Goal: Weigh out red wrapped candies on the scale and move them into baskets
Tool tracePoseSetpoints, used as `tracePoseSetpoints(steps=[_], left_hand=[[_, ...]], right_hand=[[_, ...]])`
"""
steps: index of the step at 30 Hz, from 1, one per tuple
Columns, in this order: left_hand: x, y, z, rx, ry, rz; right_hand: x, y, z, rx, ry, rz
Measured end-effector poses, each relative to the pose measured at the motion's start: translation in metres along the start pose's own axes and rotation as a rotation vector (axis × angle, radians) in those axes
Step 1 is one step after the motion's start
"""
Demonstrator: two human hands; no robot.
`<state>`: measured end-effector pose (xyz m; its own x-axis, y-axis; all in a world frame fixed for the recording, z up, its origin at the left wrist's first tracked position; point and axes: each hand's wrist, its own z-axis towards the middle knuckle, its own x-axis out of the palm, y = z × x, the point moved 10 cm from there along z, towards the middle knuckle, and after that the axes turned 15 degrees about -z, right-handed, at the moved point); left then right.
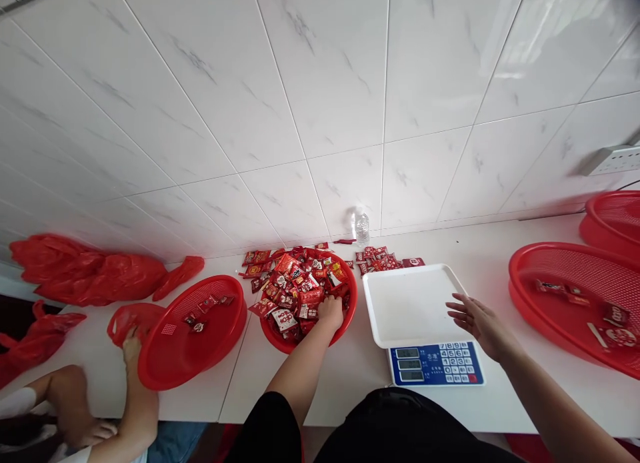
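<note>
My left hand (331, 311) is down in a round red basket (354, 296) heaped with small red snack packets (293, 293). Its fingers curl in among the packets at the right side, and what they grip is hidden. To the right sits a digital scale (435, 364) with a bare white tray (410, 306) and a blue keypad panel. My right hand (480, 322) hovers at the tray's right edge, fingers stretched out and holding nothing.
More packets (383, 258) lie loose behind the scale, near a clear plastic bottle (361, 226). A red basket (530, 316) with a few packets stands at right; another basket (180, 356) is at left. A co-worker's hand (132, 343) touches a red bag (133, 316).
</note>
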<state>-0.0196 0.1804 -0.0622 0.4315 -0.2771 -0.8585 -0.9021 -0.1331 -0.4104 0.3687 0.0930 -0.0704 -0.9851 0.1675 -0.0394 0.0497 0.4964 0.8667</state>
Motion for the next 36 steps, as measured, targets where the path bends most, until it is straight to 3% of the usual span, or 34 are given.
tracePoseSetpoints(steps=[5, 10, 13, 15, 17, 19, 22, 24, 27, 30, 32, 34, 36], left_hand=[[-0.01, 0.01, -0.001, -0.044, -0.027, -0.045], [-0.038, 0.024, -0.005, -0.069, -0.078, -0.195], [-0.059, 0.017, -0.01, -0.035, -0.124, -0.309], [-0.063, 0.003, -0.016, 0.007, -0.122, -0.534], [-0.05, -0.02, -0.023, 0.056, -0.039, -0.831], [-0.023, -0.049, -0.03, 0.091, 0.099, -1.004], [0.017, -0.085, -0.039, 0.155, 0.216, -0.955], [0.034, -0.105, -0.042, 0.256, 0.261, -0.869], [0.03, -0.118, -0.035, 0.398, 0.218, -0.738], [-0.01, -0.102, -0.008, 0.405, -0.054, -0.55], [-0.031, -0.078, 0.014, 0.286, -0.156, -0.406], [-0.033, -0.052, 0.034, 0.138, -0.089, -0.26], [-0.026, -0.036, 0.043, 0.083, 0.01, -0.129]], right_hand=[[0.003, 0.001, -0.008, 0.001, -0.002, -0.07], [0.004, -0.005, -0.011, 0.013, 0.012, -0.104], [0.009, -0.005, -0.013, 0.018, 0.028, -0.114], [0.015, -0.006, -0.014, 0.02, 0.036, -0.113], [0.022, -0.007, -0.015, 0.024, 0.045, -0.116], [0.031, -0.008, -0.016, 0.029, 0.061, -0.127], [0.043, -0.008, -0.017, 0.022, 0.093, -0.156], [0.046, -0.007, -0.018, 0.007, 0.11, -0.177], [0.042, -0.007, -0.021, 0.0, 0.111, -0.199], [0.034, -0.012, -0.024, 0.019, 0.092, -0.2], [0.029, -0.017, -0.026, 0.037, 0.078, -0.2], [0.026, -0.02, -0.028, 0.043, 0.072, -0.203], [0.026, -0.021, -0.028, 0.04, 0.069, -0.205]])
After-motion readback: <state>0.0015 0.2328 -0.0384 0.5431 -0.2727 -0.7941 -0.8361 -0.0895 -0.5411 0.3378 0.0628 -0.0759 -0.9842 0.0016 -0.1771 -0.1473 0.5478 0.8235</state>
